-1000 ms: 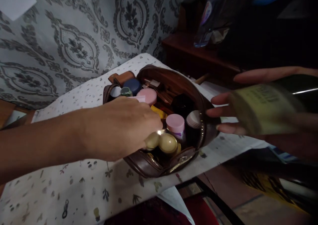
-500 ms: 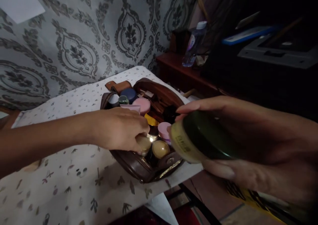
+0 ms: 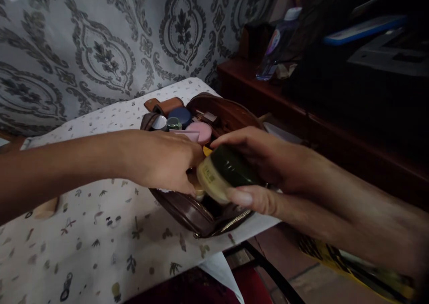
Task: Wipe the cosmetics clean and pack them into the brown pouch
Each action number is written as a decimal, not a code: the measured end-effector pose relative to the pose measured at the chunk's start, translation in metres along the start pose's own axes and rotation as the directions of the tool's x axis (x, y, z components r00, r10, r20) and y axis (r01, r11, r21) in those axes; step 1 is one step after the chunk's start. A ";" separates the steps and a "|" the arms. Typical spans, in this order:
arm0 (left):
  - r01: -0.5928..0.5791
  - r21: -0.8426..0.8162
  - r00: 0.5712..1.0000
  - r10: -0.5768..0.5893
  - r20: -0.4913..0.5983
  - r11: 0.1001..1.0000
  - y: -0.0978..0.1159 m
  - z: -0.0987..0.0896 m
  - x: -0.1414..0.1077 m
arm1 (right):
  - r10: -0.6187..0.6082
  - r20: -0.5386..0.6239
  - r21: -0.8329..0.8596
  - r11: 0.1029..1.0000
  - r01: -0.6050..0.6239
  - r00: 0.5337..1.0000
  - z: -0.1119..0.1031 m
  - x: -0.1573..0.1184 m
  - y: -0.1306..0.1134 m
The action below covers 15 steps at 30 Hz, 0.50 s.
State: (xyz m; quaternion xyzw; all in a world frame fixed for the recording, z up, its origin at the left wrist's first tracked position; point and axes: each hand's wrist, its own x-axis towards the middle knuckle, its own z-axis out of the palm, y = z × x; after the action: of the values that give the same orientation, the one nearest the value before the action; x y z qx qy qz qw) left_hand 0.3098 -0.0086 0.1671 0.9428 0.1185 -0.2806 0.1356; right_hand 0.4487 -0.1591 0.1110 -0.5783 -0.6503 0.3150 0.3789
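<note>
My right hand (image 3: 268, 165) is closed around a cream jar (image 3: 214, 181) with a pale yellow body and a dark green lid. It holds the jar tilted over the brown toiletry bag (image 3: 182, 212), which lies unzipped. Inside the bag, my left hand (image 3: 164, 161) has its thumb and fingers bent around a small gold-capped container (image 3: 199, 191), mostly hidden by the hand and the jar. Behind my left hand sit a pink round jar (image 3: 200, 132), a blue round container (image 3: 180, 115), a small green-lidded jar (image 3: 173, 124) and a white-lidded one (image 3: 159, 123).
The bag rests on a table with a white patterned cloth (image 3: 100, 241). A tan wooden-looking cylinder (image 3: 47, 209) lies at the left. Behind, a clear bottle (image 3: 276, 44) stands on a reddish-brown cabinet (image 3: 236, 71). Patterned wallpaper (image 3: 144, 49) covers the wall.
My right hand has brought the green-lidded cream jar leftward over the bag, close to my left hand. My left hand stays in the bag. The view has shifted slightly.
</note>
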 end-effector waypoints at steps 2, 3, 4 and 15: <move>0.006 0.012 0.995 -0.007 0.102 1.000 -0.001 -0.004 0.001 | -0.022 0.062 -0.056 0.998 0.026 0.998 0.003 -0.001 -0.003; 0.004 0.007 0.990 -0.005 0.143 1.000 -0.003 -0.006 0.001 | -0.025 0.086 -0.080 0.996 0.032 0.996 0.005 0.000 -0.005; 0.001 -0.009 0.987 0.000 0.162 1.000 -0.004 -0.007 0.002 | -0.023 0.102 -0.105 0.994 0.033 0.995 0.007 0.001 -0.007; 0.047 0.121 0.986 -0.065 0.153 0.992 -0.008 -0.006 0.001 | -0.072 -0.027 -0.301 0.952 0.061 0.997 0.039 0.006 0.005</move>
State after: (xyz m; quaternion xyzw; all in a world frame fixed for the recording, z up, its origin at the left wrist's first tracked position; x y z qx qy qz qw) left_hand 0.3115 0.0009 0.1698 0.9204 0.1172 -0.3640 0.0812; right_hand 0.4171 -0.1509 0.0875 -0.6128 -0.7024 0.1886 0.3092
